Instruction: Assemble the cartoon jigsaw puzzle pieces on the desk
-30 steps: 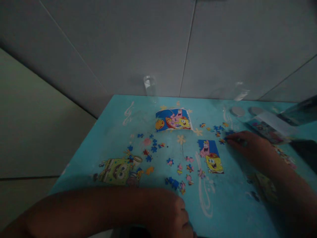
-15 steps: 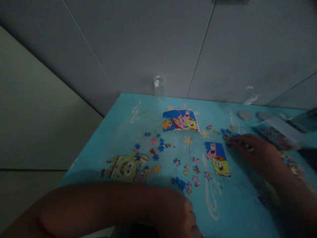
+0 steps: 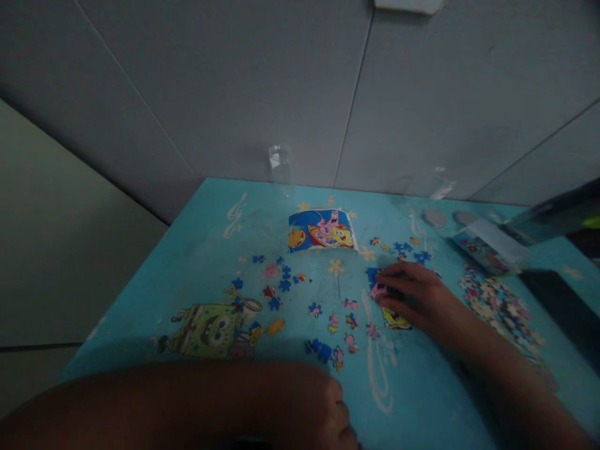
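Note:
My right hand (image 3: 419,297) is over a small rectangular cartoon picture (image 3: 396,319) with pink and yellow figures, covering its middle. Its thumb and fingers are apart, with part of the picture showing between them; I see nothing held. Whether the fingertips touch the picture is unclear. My left hand (image 3: 323,409) rests low at the front, fingers curled in; whatever may be inside is hidden. Between the hands lie loose pink and blue jigsaw pieces (image 3: 351,320) and a dark blue cluster (image 3: 321,350). More blue jigsaw pieces (image 3: 422,257) lie just beyond my right hand.
A curved cartoon sheet (image 3: 321,231) lies farther back on the turquoise table (image 3: 197,250). A clear container (image 3: 281,165) stands by the wall. To the right are a heap of jigsaw pieces (image 3: 504,309), round lids (image 3: 435,218), an illustrated box (image 3: 487,247) and a dark flat object (image 3: 560,303).
My right hand has moved left and slightly nearer, from the blue pieces onto the small picture. The view has turned to the right, showing more of the piece heap. My left hand stays curled.

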`<action>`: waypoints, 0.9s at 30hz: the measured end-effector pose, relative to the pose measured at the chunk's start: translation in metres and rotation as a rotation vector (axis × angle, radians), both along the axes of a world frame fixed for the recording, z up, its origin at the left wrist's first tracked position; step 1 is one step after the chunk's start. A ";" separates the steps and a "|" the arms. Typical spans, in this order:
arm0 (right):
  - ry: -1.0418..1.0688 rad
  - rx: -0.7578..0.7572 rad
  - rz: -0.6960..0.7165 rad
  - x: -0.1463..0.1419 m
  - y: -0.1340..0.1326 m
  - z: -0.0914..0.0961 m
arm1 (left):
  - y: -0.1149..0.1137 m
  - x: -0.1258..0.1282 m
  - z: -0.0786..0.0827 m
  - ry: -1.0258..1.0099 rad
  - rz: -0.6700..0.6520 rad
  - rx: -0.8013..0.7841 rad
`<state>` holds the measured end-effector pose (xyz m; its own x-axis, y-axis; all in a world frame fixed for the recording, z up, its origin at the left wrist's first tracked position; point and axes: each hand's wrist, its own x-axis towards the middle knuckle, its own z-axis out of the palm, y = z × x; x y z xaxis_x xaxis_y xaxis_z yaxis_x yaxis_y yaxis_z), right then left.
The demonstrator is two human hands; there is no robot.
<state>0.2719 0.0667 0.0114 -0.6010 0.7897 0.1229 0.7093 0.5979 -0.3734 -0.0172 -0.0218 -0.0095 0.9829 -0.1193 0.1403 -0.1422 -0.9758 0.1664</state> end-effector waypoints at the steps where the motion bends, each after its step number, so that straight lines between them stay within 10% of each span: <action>1: -0.002 0.002 0.006 0.001 0.001 -0.001 | 0.000 0.000 0.001 0.008 -0.007 -0.001; 15: 0.088 0.205 -0.240 0.017 0.005 0.005 | -0.001 -0.005 -0.005 -0.009 0.029 -0.031; 27: -0.008 0.079 -0.063 -0.005 -0.001 -0.001 | -0.001 -0.005 -0.006 -0.037 0.035 -0.042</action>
